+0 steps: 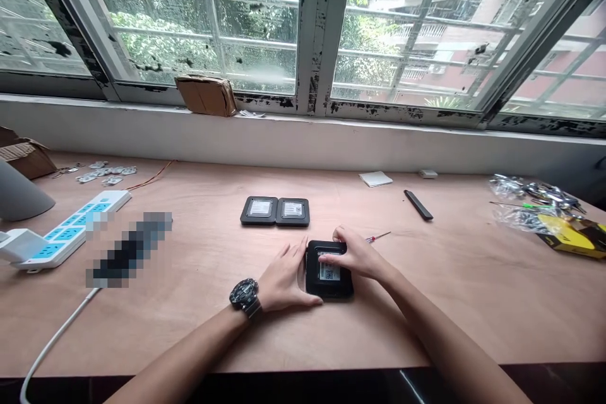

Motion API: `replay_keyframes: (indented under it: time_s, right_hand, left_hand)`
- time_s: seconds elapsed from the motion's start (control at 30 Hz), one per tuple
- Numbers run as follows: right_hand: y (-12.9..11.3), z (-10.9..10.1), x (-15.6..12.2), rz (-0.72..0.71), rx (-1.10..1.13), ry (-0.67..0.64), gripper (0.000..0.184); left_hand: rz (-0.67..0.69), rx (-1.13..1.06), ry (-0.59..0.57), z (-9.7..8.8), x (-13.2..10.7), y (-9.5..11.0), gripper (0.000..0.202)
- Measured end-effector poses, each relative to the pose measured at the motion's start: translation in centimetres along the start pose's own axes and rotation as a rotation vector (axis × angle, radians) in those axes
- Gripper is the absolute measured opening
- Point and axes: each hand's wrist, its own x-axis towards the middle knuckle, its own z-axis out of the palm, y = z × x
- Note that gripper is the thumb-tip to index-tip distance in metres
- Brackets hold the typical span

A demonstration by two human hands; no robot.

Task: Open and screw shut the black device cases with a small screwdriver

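A flat, square black case point(343, 289) with a white printed label lies on the table in front of me. My right hand point(356, 257) grips it by the far right part, thumb across the label and fingers curled at the far edge. Along the left side rests my left hand point(285, 279), fingers stretched out and thumb near the bottom corner, touching the case. Two similar black cases with labels, a left one point(259, 210) and a right one point(293, 211), lie side by side just beyond. Behind my right hand is a small screwdriver point(379, 237), its handle partly covered.
Leftward are a white power strip point(71, 227), a blurred-out dark object point(130, 249) and a white cable point(59, 331). A black bar point(418, 205) and white paper point(375, 178) lie at the back right. Plastic bags point(521, 218) and a yellow-black box point(572, 237) occupy the far right.
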Motion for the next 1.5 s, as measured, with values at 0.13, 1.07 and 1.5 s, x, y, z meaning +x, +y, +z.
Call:
replay_keyframes:
  time_s: [0.13,1.07,1.5]
  right_hand:
    - [-1.1,-1.1,-0.6,0.027,0.153,-0.100,0.043]
    - [8.2,-3.3,-7.5,-0.338,-0.189,0.063,0.020]
    - [7.7,-2.0,-7.1,-0.196,0.045,-0.001,0.023]
  left_hand:
    - [-0.010,0.029,0.018,-0.2,-0.2,0.5,0.136]
    - [-0.029,0.055,-0.045,-3.2,-3.2,-2.3,0.130]
    - [-0.046,0.099,-0.052,-2.5,-2.9,-2.5,0.131]
